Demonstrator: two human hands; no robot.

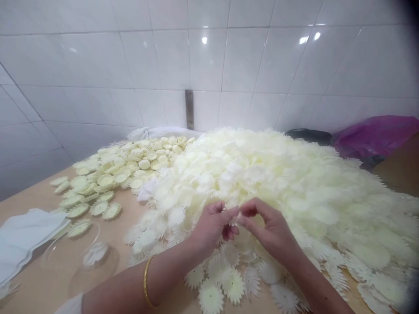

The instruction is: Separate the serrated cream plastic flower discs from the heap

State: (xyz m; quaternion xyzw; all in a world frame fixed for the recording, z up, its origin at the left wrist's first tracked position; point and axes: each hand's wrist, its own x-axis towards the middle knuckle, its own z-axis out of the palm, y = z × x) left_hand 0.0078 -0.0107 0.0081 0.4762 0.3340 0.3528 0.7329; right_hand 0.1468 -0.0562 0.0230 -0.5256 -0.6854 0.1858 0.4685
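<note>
My left hand (214,224) and my right hand (273,229) meet over the near edge of a large heap of loose, pale cream flower cutouts (262,170) with toothed edges. Thumb and fingers of each hand are pinched together. Between the fingertips is a small white flower cutout (235,210), mostly covered by them. A gold bangle (146,283) circles my left wrist. Below the hands, several single cutouts (211,296) lie flat on the tan table, some with a small hole in the middle.
Thicker, stacked cream flowers (111,179) are piled at the left back. At the left edge lie white cloths (29,240), near a clear round dish (94,257) with a crumpled white piece in it. A magenta plastic bag (376,135) sits at the right back, before a tiled wall (209,61).
</note>
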